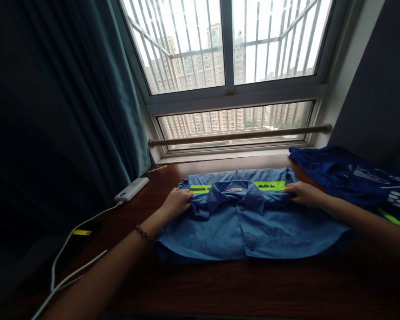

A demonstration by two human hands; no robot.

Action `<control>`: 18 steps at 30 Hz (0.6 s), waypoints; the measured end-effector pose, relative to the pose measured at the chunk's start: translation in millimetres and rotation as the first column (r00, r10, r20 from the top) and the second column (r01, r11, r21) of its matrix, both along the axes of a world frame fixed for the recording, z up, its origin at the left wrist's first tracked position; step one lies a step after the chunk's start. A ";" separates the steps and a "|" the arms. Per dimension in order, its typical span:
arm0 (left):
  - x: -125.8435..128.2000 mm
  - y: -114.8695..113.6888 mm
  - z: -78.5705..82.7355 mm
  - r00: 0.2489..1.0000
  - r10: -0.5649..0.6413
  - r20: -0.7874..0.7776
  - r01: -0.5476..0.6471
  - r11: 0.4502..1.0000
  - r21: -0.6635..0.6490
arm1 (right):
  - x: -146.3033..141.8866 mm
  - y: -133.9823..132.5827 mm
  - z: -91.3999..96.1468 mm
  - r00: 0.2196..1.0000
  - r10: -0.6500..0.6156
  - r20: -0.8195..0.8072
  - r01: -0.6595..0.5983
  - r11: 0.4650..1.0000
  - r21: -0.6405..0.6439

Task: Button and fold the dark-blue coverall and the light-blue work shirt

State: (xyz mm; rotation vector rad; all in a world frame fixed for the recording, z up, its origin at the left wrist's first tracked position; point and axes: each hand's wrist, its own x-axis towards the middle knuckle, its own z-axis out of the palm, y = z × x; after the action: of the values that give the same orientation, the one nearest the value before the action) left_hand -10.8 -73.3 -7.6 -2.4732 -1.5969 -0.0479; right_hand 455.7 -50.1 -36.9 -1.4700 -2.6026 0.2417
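Note:
A blue work shirt (206, 235) with a collar, front buttons and bright yellow-green strips lies on the dark reddish wooden surface (200, 289). Its collar end points toward the window and its curved hem toward me. My left hand (176, 202) is closed on the shirt's left shoulder edge, beside one yellow-green strip. On the opposite side, my right hand (302, 193) pinches the right shoulder edge at the end of the other strip. Part of the fabric lies folded behind the collar. A beaded bracelet circles my left wrist.
At the left stands a white power bank (131, 189) with a white cable (66, 240) running toward me. Dark blue clothing (340, 173) with white print lies at the right. A curtain (86, 89) hangs at the left, and a rail (240, 137) crosses the barred window.

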 end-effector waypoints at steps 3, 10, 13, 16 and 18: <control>10.7 5.4 19.9 0.999 0.050 0.012 -0.051 0.992 0.118 | 1.3 7.1 25.5 0.997 -0.027 -0.071 0.028 0.999 0.018; 4.5 -48.6 58.2 0.993 -0.038 -0.110 0.083 0.892 0.445 | 23.3 -49.7 74.6 0.987 -0.031 -0.157 0.067 0.971 0.228; -10.2 -87.4 26.7 0.987 -0.071 -0.144 0.125 0.903 0.411 | 28.3 -101.4 39.8 0.998 -0.028 -0.060 0.041 0.971 0.237; -25.5 -115.9 -19.0 0.986 -0.121 -0.113 0.151 0.939 0.310 | 30.3 -138.7 -14.4 0.999 0.010 0.044 -0.022 0.959 0.284; -32.6 -127.0 -39.4 0.991 -0.121 -0.047 0.130 0.949 0.289 | 31.4 -149.7 -39.9 0.998 0.019 0.066 -0.042 0.925 0.377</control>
State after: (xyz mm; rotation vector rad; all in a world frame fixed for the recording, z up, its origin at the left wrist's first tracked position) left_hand -43.5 -200.3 -47.0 -2.3288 -1.3110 -0.2468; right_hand 487.2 -199.7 -76.8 -1.3159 -2.5304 -0.2951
